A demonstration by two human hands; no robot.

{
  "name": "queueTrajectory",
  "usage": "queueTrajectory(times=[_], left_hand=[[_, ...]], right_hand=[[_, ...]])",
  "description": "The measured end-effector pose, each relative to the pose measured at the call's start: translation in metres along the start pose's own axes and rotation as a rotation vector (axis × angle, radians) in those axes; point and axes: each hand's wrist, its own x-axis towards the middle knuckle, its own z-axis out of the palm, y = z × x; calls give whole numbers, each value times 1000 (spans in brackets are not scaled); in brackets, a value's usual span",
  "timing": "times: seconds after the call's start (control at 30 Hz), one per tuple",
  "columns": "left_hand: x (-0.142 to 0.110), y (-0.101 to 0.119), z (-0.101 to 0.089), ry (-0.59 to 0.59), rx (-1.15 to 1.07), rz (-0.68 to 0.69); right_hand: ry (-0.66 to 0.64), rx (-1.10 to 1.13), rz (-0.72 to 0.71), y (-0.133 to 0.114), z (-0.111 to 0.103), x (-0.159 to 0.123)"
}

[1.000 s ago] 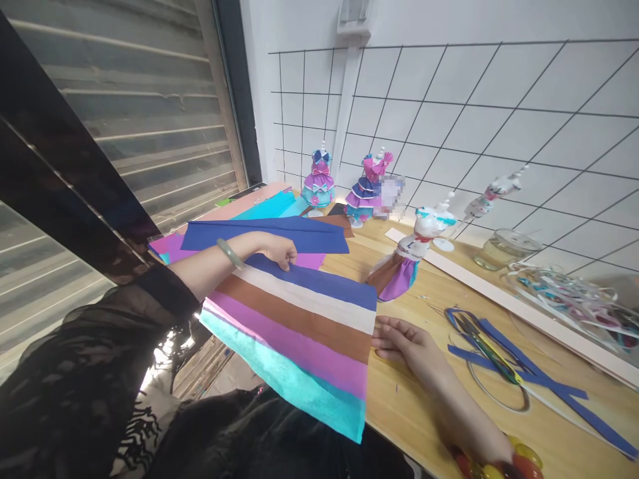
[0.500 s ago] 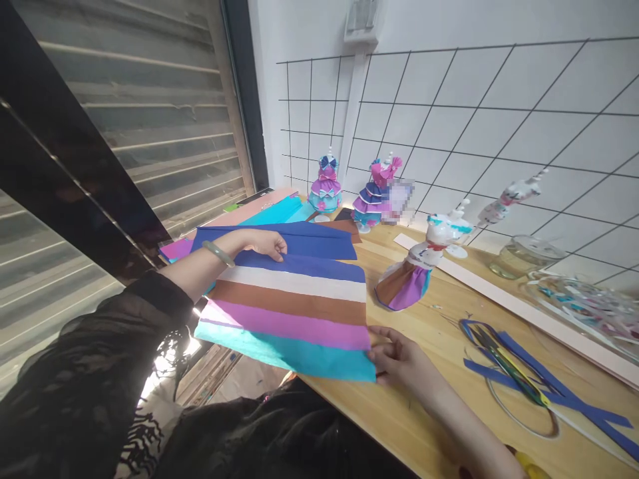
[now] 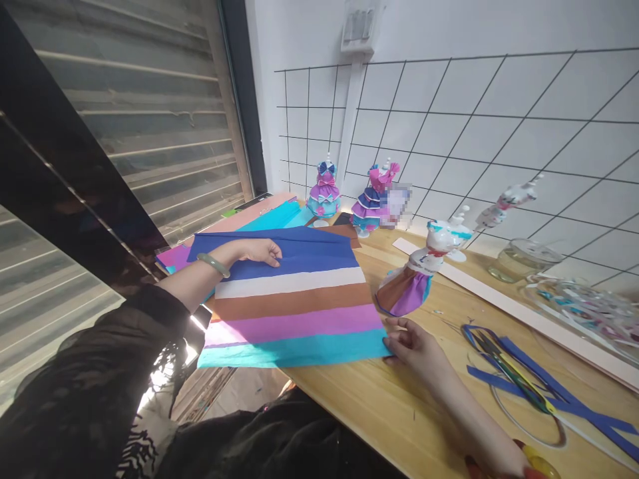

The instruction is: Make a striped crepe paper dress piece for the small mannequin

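Observation:
A stack of crepe paper sheets [image 3: 294,309] lies fanned in stripes of blue, white, brown, purple and turquoise on the wooden table [image 3: 399,412]. My left hand [image 3: 259,251] rests on the blue sheet at the stack's far left, fingers curled and pinching its edge. My right hand [image 3: 417,346] holds the stack's near right corner at the turquoise sheet, fingers bent around the edge. A jade bangle [image 3: 213,265] circles my left wrist.
More coloured sheets [image 3: 269,216] lie behind the stack. Three small dress mannequins [image 3: 409,276] [image 3: 323,193] [image 3: 372,199] stand near the wire grid wall. Scissors [image 3: 504,362], blue paper strips [image 3: 564,399], a white slat [image 3: 499,303] and a glass dish [image 3: 522,259] lie to the right.
The striped stack has swung from hanging over the table's edge to lying flatter and squarer on the table. My right hand followed its near corner rightward; my left hand slid left along the blue sheet.

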Motion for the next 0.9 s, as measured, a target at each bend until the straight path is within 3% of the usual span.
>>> queueTrajectory(times=[0.37, 0.63, 0.77, 0.9], left_hand=[[11, -9, 12, 99, 6, 21], [8, -11, 9, 128, 7, 15], [5, -15, 7, 128, -13, 2], [6, -16, 8, 102, -61, 8]], right_hand=[[75, 51, -15, 11, -11, 11], [63, -75, -56, 15, -12, 7], [158, -188, -127, -3, -36, 7], [388, -376, -335, -43, -62, 8]])
